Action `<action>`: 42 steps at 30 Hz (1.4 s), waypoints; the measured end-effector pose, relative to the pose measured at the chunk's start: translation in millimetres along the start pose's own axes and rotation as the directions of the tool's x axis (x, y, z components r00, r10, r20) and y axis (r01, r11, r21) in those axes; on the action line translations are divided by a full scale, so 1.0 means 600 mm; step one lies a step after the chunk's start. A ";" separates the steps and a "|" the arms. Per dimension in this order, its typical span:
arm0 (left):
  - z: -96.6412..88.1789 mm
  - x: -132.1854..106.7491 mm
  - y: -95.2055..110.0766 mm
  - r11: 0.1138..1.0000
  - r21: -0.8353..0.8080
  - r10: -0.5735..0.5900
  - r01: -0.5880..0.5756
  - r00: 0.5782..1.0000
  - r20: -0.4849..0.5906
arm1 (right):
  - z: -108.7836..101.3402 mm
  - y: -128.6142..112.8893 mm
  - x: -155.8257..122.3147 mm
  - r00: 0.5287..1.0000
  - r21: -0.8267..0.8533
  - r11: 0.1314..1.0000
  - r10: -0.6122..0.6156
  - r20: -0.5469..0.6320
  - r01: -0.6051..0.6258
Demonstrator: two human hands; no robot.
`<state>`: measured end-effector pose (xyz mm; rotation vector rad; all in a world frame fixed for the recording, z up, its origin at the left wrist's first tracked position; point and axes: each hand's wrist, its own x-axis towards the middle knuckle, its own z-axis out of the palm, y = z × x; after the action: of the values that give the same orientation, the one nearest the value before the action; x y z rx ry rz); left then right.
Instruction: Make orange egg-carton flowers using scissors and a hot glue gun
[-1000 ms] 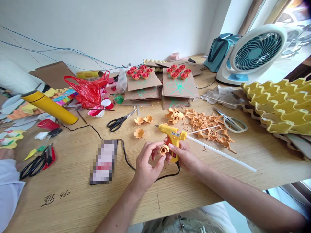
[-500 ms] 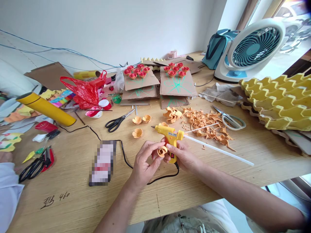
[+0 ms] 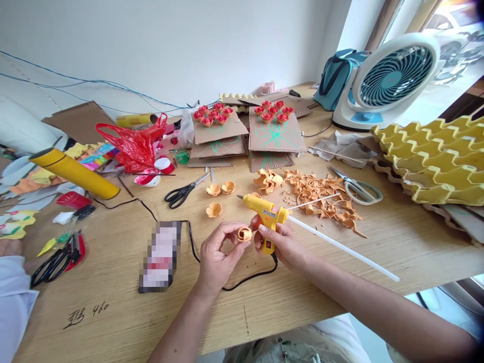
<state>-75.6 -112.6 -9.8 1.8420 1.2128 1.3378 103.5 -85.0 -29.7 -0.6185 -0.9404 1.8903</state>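
Observation:
My left hand (image 3: 217,254) pinches a small rolled orange paper flower (image 3: 244,233) between thumb and fingertips, just above the wooden table (image 3: 113,307). Beside it my right hand (image 3: 282,244) grips the handle of a yellow glue gun (image 3: 264,212). The gun's nozzle points left and away, and a long white glue stick (image 3: 340,247) pokes out of its back to the right. Its black cord (image 3: 242,281) runs under my hands. Three finished orange paper cups (image 3: 219,194) lie beyond the flower.
Black scissors (image 3: 183,191) lie left of the cups, a second pair (image 3: 357,187) beside orange paper scraps (image 3: 321,196). Yellow egg trays (image 3: 434,161) sit at right, a fan (image 3: 389,75) behind. Cardboard sheets with red flowers (image 3: 278,128), a red bag (image 3: 132,141), a yellow tube (image 3: 73,171) and a phone (image 3: 161,254) crowd the left.
My left hand has drawn the paper flower a little left, away from the right hand's fingers that touched it before. The glue gun stays in my right hand.

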 end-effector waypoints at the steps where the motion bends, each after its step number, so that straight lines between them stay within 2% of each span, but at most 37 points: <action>1: -0.001 0.000 -0.002 1.000 -0.007 -0.014 0.014 1.000 -0.002 | -0.001 -0.001 -0.001 1.000 -0.024 1.000 -0.009 -0.001 0.009; 7: -0.006 0.007 -0.010 0.982 -0.162 -0.105 0.098 0.994 -0.037 | -0.011 -0.004 -0.004 1.000 -0.167 0.986 -0.029 0.010 0.030; 15: -0.008 0.010 -0.012 0.938 -0.297 -0.198 0.179 0.980 -0.033 | -0.017 0.001 -0.008 0.999 -0.186 0.982 -0.033 0.015 0.035; 19: -0.012 0.010 -0.016 0.881 -0.408 -0.266 0.240 0.964 -0.008 | -0.014 -0.007 -0.011 0.999 -0.176 0.983 -0.050 0.021 0.053; 23: -0.016 0.016 -0.013 0.824 -0.492 -0.328 0.280 0.944 -0.013 | -0.014 -0.015 -0.015 0.993 -0.179 0.979 -0.083 0.080 0.096; 27: -0.021 0.021 -0.008 0.768 -0.573 -0.362 0.286 0.932 -0.020 | -0.017 -0.017 -0.023 0.979 -0.290 0.948 -0.082 0.186 0.134; 31: -0.028 0.022 -0.006 0.711 -0.634 -0.387 0.302 0.922 0.006 | -0.016 -0.020 -0.028 0.974 -0.387 0.913 -0.044 0.222 0.130; 42: -0.038 0.018 -0.013 0.764 -0.587 -0.329 0.268 0.944 0.002 | -0.019 -0.021 -0.031 0.979 -0.491 0.862 -0.026 0.204 0.125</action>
<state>-98.2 -101.3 -3.6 1.1048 0.9448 1.4239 126.7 -94.0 -25.6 -0.6952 -1.5887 1.6532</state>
